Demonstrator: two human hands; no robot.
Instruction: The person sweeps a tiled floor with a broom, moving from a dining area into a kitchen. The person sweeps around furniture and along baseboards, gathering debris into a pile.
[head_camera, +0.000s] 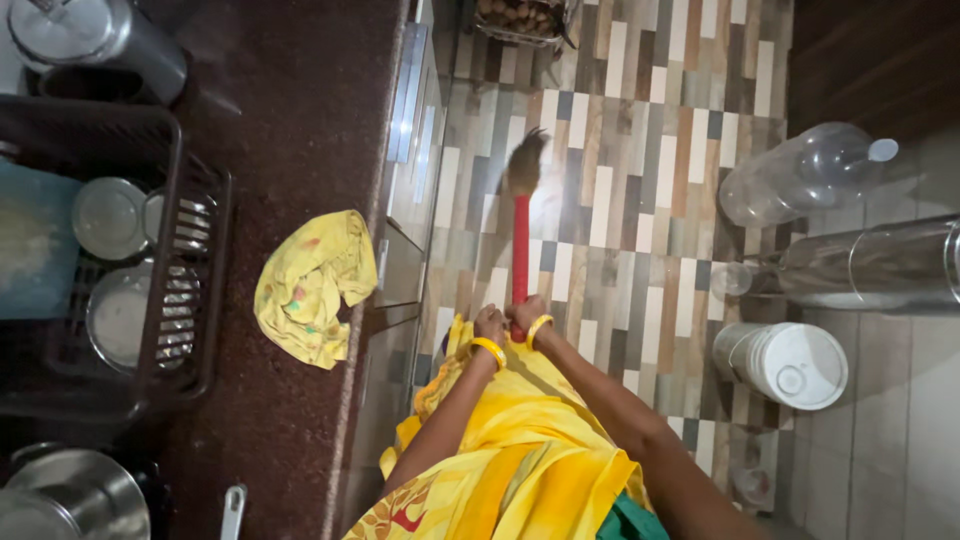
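Note:
Both my hands grip the near end of a broom's red handle (520, 250). My left hand (489, 324) and my right hand (524, 313) sit side by side on it, each wrist with a yellow bangle. The broom's brown bristles (526, 165) rest blurred on the striped tile floor (620, 200) ahead of me. My yellow garment (520, 450) fills the lower middle of the view.
A dark stone counter (290, 120) runs along the left with a crumpled yellow cloth (312, 285), a dark dish rack (130, 260) holding steel plates, and steel pots. On the right stand a clear plastic bottle (800, 175), a steel drum (880, 265) and a white bucket (785, 365).

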